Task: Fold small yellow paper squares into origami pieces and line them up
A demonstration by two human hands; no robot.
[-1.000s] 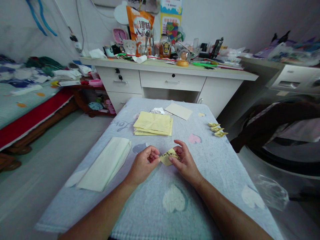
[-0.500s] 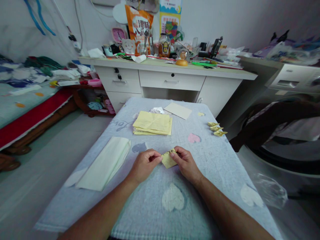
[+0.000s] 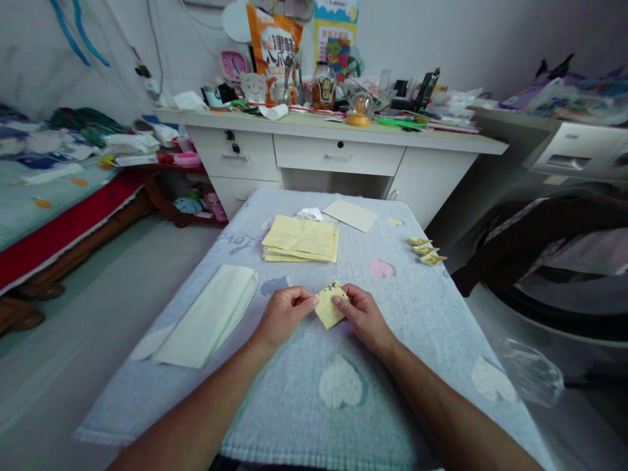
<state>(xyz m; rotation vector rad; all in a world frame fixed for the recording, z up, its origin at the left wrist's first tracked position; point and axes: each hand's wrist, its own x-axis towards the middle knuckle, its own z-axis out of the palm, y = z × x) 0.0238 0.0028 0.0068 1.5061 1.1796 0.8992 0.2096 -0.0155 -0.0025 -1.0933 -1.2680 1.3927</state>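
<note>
A small folded piece of yellow paper (image 3: 328, 310) with dark marks along its upper edges is held between both hands above the cloth. My left hand (image 3: 288, 310) pinches its left corner between thumb and fingers. On the opposite side, my right hand (image 3: 364, 314) grips the paper, thumb on top and fingers behind. Beyond the hands lies a stack of yellow paper sheets (image 3: 301, 238). Three small folded yellow paper shapes (image 3: 422, 250) sit in a row near the right edge of the table.
A blue cloth with heart patterns covers the table (image 3: 294, 418). Left of my hands lies a folded pale cloth or paper (image 3: 209, 317). A beige card (image 3: 350, 214) and crumpled white tissue (image 3: 309, 214) are at the back. A cluttered white desk (image 3: 314, 135) stands behind; a washing machine (image 3: 579, 157) is right.
The yellow paper now shows as a squarer, diamond-like shape, with its top corner raised between my hands. Both hands keep hold of it in nearly the same place.
</note>
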